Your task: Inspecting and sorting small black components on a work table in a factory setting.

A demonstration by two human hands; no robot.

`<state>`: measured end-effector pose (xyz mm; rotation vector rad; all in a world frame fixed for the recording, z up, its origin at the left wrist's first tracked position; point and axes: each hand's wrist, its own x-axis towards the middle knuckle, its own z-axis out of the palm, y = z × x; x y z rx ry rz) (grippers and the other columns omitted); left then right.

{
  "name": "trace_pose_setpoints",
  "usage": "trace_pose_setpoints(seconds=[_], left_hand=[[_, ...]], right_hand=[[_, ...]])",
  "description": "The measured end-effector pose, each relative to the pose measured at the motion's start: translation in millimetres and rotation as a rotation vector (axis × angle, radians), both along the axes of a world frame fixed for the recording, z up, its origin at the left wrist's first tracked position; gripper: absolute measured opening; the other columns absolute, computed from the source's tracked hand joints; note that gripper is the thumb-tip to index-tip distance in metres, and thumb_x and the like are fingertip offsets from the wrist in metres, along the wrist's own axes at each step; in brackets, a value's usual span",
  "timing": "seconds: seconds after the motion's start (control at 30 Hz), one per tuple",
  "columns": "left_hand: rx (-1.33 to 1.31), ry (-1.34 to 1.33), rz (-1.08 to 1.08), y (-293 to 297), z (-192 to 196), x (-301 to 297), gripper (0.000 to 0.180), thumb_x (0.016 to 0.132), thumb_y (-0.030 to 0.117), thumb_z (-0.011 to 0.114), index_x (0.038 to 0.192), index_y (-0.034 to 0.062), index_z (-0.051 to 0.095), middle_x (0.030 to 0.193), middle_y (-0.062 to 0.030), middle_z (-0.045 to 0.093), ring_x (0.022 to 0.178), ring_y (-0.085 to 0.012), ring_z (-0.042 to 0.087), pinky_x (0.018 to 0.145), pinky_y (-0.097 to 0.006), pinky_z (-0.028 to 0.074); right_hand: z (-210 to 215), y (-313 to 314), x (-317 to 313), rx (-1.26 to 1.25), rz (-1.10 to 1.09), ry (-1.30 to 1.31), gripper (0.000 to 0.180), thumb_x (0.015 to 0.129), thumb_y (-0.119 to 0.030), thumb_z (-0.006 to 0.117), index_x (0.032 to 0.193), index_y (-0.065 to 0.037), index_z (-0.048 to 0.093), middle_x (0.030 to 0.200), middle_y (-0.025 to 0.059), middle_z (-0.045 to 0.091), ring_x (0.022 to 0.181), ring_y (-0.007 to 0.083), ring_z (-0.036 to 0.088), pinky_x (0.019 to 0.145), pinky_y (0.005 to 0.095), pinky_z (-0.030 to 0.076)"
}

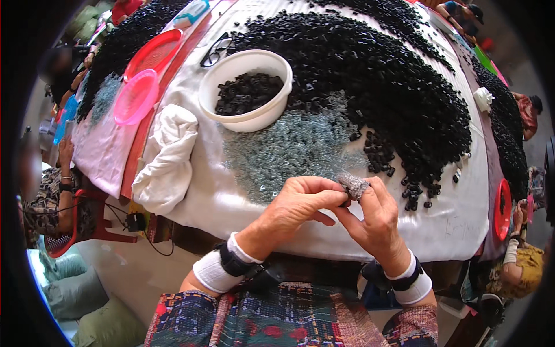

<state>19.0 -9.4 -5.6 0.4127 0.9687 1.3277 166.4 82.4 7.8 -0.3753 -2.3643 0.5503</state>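
My left hand [292,211] and my right hand [376,222] meet over the near edge of the white-covered table. Both pinch a small black piece [346,202] between thumb and fingers. Its details are mostly hidden by the fingertips. A grey wrap [355,187] covers the tip of one right-hand finger. Just beyond my hands lies a heap of small silvery-blue bits [289,153], too fine to tell apart. A large pile of small black pieces [393,92] spreads behind and to the right. Left of it, a white bowl [209,110] holds more black pieces.
A crumpled white cloth [167,162] lies at the left, with dark-framed glasses [215,52] behind the bowl. Pink [118,110] and red baskets [130,72] stand on the neighbouring table. Other people sit at both sides; a red chair [87,222] is at the left.
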Motion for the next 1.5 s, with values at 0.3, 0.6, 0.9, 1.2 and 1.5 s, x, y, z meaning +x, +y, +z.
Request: trace_pose_setpoints(seconds=[0.3,0.6,0.9,1.2,1.5], left_hand=[[0.008,-0.012,-0.033,0.0,-1.8,-3.5,0.016,0.087,0.01,0.065,0.098,-0.0019,0.067,0.092,-0.0117,0.069,0.081,-0.018,0.067,0.071,-0.03,0.057],[-0.004,-0.024,-0.032,1.2,-3.9,-1.8,0.02,0.089,0.016,0.063,0.096,-0.002,0.067,0.091,-0.0105,0.068,0.08,-0.0185,0.067,0.073,-0.032,0.057],[-0.062,-0.217,-0.027,0.1,-7.4,-7.0,0.028,0.089,0.022,0.052,0.101,0.0002,0.065,0.096,-0.0091,0.067,0.092,-0.0253,0.065,0.073,-0.042,0.056],[0.004,0.127,-0.124,0.5,5.6,0.3,0.023,0.088,0.023,0.063,0.099,0.0028,0.068,0.091,-0.0053,0.068,0.084,-0.0138,0.065,0.067,-0.029,0.054],[0.055,0.111,-0.117,-4.2,14.5,0.1,0.022,0.088,0.018,0.065,0.101,0.0005,0.068,0.091,-0.0072,0.069,0.084,-0.0127,0.064,0.067,-0.026,0.054]], right_hand=[[2.1,5.1,6.0,-0.036,0.019,0.007,0.037,0.064,-0.004,0.078,0.095,0.006,0.061,0.085,0.014,0.058,0.071,0.0288,0.057,0.058,0.0355,0.048],[-8.4,1.4,6.2,-0.069,0.017,0.055,0.032,0.065,-0.003,0.076,0.093,0.004,0.062,0.083,0.0136,0.057,0.07,0.0287,0.057,0.058,0.0356,0.048],[-1.1,1.9,6.5,-0.015,0.004,0.059,0.027,0.065,-0.003,0.077,0.087,0.002,0.062,0.08,0.0111,0.056,0.069,0.026,0.055,0.055,0.0336,0.047],[-0.6,0.0,9.6,0.063,0.005,0.051,0.028,0.063,-0.002,0.075,0.086,0.003,0.059,0.081,0.0141,0.055,0.068,0.0304,0.055,0.058,0.0389,0.046],[10.1,-2.6,8.9,0.149,-0.008,0.075,0.028,0.065,-0.002,0.076,0.088,0.005,0.061,0.077,0.0126,0.054,0.065,0.027,0.053,0.052,0.0347,0.044]])
